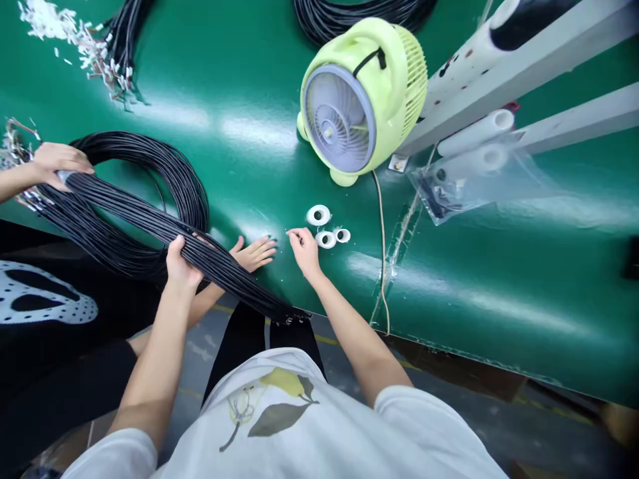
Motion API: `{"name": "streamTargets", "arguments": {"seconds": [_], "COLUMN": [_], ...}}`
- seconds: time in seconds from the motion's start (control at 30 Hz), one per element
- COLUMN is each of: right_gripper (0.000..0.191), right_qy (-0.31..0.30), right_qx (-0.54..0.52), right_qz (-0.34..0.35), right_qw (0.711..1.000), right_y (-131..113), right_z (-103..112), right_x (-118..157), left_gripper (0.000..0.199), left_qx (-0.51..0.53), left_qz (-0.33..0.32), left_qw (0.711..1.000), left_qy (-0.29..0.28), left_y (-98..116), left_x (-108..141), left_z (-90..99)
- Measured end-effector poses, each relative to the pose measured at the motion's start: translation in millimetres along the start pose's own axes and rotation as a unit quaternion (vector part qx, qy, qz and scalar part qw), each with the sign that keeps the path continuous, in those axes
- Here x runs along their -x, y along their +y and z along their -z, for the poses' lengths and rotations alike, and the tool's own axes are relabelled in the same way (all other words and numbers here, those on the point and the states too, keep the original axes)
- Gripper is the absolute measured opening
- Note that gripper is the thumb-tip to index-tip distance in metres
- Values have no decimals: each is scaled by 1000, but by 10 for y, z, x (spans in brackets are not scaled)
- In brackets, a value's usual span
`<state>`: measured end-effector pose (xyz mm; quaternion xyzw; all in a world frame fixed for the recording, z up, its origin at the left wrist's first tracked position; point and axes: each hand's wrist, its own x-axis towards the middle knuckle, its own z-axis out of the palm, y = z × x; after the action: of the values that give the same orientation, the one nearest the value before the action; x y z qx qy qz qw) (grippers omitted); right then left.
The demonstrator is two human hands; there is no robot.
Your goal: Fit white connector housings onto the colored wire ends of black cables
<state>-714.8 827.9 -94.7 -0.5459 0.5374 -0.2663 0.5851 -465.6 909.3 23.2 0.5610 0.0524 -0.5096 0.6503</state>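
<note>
My left hand (182,265) is wrapped around a long bundle of black cables (224,269), which slants down across the table edge toward my lap. At the bundle's upper left end, a co-worker's hand (62,163) grips it too. The co-worker's other hand (255,254) lies with spread fingers on the green table, just left of my right hand. My right hand (303,251) is closed in a pinch just over the tabletop; what sits between the fingertips is too small to make out. Close beside it are three small white rolls of tape (318,215).
A coil of black cables (194,193) lies at the left. A yellow-green fan (369,100) stands ahead, with a cord (382,246) running to the table edge. Metal posts (499,73) and a clear plastic bag (449,193) are at the right. White connectors (94,56) lie far left.
</note>
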Motion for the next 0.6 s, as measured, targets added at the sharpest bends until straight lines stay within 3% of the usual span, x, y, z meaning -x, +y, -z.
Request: {"name": "streamTargets", "arguments": {"seconds": [0.1, 0.23, 0.33, 0.43, 0.53, 0.6], "right_gripper": [30, 39, 51, 58, 62, 61], "right_qy": [69, 79, 98, 110, 52, -34], "right_qx": [77, 117, 112, 140, 183, 187], "right_qz": [45, 100, 131, 128, 87, 50], "right_qw": [994, 985, 980, 976, 978, 980], "right_y": [-20, -156, -194, -34, 129, 149], "right_z": [-70, -142, -106, 32, 202, 309], "right_x": [-314, -453, -197, 138, 438, 607], "left_gripper": [35, 25, 16, 17, 19, 20], "left_qx": [30, 67, 82, 99, 126, 142], "left_qz": [27, 68, 78, 83, 85, 85], "left_qw": [999, 991, 984, 981, 978, 977], "left_qy": [3, 91, 138, 145, 140, 134], "left_y": [-28, -180, -270, -275, -249, -234], "left_x": [90, 188, 238, 294, 450, 586], "left_z": [177, 242, 267, 321, 344, 303]}}
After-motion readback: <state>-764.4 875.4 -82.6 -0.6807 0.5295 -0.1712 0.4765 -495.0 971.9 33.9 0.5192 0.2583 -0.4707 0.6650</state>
